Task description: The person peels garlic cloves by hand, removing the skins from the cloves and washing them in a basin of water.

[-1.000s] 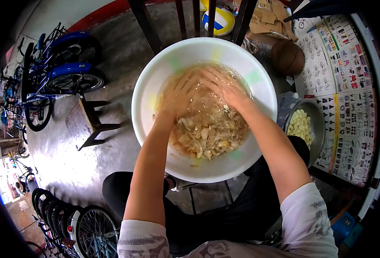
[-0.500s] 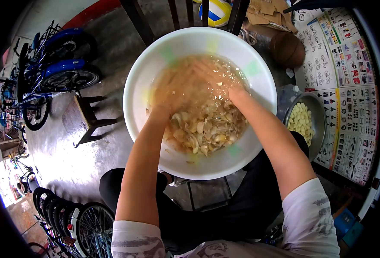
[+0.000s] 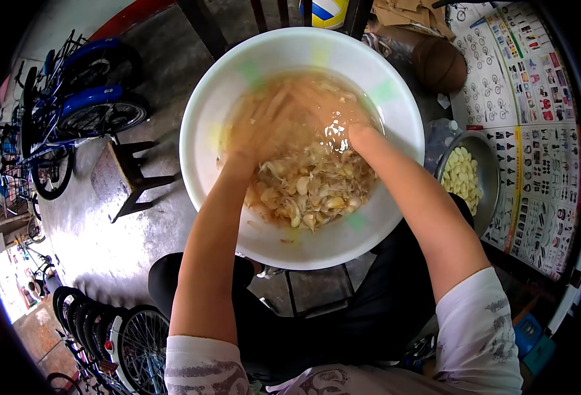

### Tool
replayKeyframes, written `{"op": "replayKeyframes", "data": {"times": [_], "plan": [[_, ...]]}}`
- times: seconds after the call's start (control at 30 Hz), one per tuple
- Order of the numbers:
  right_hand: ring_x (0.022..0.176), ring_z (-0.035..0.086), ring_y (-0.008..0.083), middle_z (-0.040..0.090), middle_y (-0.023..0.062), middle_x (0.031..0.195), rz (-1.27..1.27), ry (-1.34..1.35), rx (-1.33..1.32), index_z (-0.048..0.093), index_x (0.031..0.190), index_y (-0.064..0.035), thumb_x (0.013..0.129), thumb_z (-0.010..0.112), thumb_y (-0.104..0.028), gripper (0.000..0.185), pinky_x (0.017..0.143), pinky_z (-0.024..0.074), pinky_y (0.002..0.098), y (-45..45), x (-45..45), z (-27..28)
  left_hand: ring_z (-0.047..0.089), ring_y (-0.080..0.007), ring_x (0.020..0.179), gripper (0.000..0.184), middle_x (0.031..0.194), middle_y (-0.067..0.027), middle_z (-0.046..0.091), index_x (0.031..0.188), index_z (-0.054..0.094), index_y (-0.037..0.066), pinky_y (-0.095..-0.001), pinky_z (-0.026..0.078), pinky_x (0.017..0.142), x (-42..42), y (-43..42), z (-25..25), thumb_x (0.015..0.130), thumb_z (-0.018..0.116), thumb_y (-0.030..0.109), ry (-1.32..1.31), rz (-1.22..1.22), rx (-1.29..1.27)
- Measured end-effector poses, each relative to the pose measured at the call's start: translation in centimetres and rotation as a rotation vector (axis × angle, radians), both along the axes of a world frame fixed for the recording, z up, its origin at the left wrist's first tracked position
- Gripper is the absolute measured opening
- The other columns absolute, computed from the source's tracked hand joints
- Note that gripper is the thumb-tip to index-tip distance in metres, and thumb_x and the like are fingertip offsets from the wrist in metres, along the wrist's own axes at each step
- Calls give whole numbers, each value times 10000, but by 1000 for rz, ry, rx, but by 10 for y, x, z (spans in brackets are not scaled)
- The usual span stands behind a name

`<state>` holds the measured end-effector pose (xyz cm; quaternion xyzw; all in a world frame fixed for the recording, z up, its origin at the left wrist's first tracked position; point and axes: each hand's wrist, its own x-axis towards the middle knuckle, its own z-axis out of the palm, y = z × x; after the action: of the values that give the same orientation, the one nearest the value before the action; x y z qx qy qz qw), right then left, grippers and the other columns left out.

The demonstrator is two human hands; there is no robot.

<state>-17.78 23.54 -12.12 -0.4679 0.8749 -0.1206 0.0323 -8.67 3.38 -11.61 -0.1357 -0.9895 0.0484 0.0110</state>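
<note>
A wide white basin (image 3: 401,118) holds cloudy brownish water. Garlic cloves with loose skins (image 3: 313,191) lie in its near half. My left hand (image 3: 261,125) is under the water at the left, its fingers spread and pointing away from me. On the right, my right hand (image 3: 333,115) is also submerged, blurred by the water and glare, with its fingers stretched forward. The cloves lie just nearer to me than both hands. Whether anything is under the palms is hidden by the murky water.
To the right, a metal bowl (image 3: 491,178) holds peeled cloves (image 3: 460,176). A small stool (image 3: 121,179) stands left of the basin. Bicycles (image 3: 90,108) are further left. Dark bars, a ball (image 3: 327,12) and a brown basketball (image 3: 440,64) lie beyond the basin.
The basin and surroundings have shifted slightly upward and left in view. My right hand has sunk from near the surface into the water, and the water looks cloudier.
</note>
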Motion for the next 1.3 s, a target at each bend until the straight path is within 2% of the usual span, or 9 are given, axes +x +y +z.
{"op": "replayKeyframes", "data": {"times": [0.27, 0.33, 0.43, 0.6, 0.7, 0.93, 1.07, 1.23, 1.3], "plan": [[1396, 402, 251, 272, 31, 1605, 22, 52, 35, 292, 1532, -204, 993, 435, -291, 564, 1109, 383, 444, 2, 3, 11, 242, -214, 1472, 544, 1616, -33, 240, 1486, 376, 167, -471, 238, 1156, 2, 0, 3, 1005, 333, 419, 52, -2, 100], [1385, 417, 263, 275, 37, 1603, 17, 53, 61, 298, 1529, -203, 994, 436, -305, 562, 1107, 383, 454, 0, 6, 16, 222, -222, 1481, 551, 1615, -36, 239, 1488, 369, 165, -463, 200, 1189, 4, 1, 6, 998, 346, 415, -100, 40, 128], [1389, 408, 277, 272, 47, 1602, 40, 107, 16, 305, 1525, -200, 991, 445, -333, 567, 1102, 380, 470, 0, 3, 17, 210, -228, 1487, 544, 1611, -47, 244, 1480, 377, 160, -458, 172, 1207, 4, 0, 1, 983, 390, 382, -24, 13, 136], [1400, 366, 303, 328, 94, 1560, 122, 46, 61, 356, 1496, -141, 937, 572, -283, 616, 1121, 345, 470, 8, -1, 26, 214, -236, 1485, 552, 1606, -51, 254, 1459, 411, 164, -463, 185, 1205, 5, -2, 14, 944, 479, 351, 18, -32, 161], [1399, 361, 272, 360, 64, 1539, 128, 22, 113, 392, 1479, -174, 906, 626, -263, 625, 1135, 320, 449, 13, -2, 27, 194, -247, 1491, 587, 1617, -49, 224, 1465, 418, 179, -473, 183, 1200, 6, -4, 23, 919, 528, 362, 24, -58, 117], [1423, 319, 269, 297, 48, 1570, 57, 145, 225, 487, 1418, -182, 916, 614, -291, 529, 1138, 310, 466, 32, 12, 46, 160, -286, 1499, 683, 1627, -58, 189, 1516, 361, 205, -474, 175, 1200, 29, -12, 32, 903, 565, 426, -22, 42, 187], [1448, 280, 288, 227, 44, 1606, -28, 172, 151, 393, 1492, -228, 959, 550, -357, 570, 1170, 280, 459, 34, 22, 30, 208, -281, 1482, 648, 1607, -50, 249, 1495, 395, 223, -449, 204, 1196, 37, -13, 30, 918, 548, 474, 90, 81, 208], [1462, 253, 302, 200, 46, 1619, -80, 145, 163, 224, 1567, -271, 988, 500, -402, 654, 1190, 259, 457, 32, 27, 23, 125, -309, 1505, 827, 1641, -64, 122, 1572, 202, 208, -463, 166, 1221, 41, -8, 29, 877, 614, 384, -76, 141, 257], [1458, 260, 307, 185, 48, 1625, -121, 97, 170, 184, 1575, -276, 995, 484, -418, 669, 1187, 261, 456, 33, 28, 17, 152, -305, 1497, 813, 1637, -55, 144, 1566, 223, 231, -460, 169, 1221, 41, -10, 20, 872, 611, 402, -63, 137, 247]]}}
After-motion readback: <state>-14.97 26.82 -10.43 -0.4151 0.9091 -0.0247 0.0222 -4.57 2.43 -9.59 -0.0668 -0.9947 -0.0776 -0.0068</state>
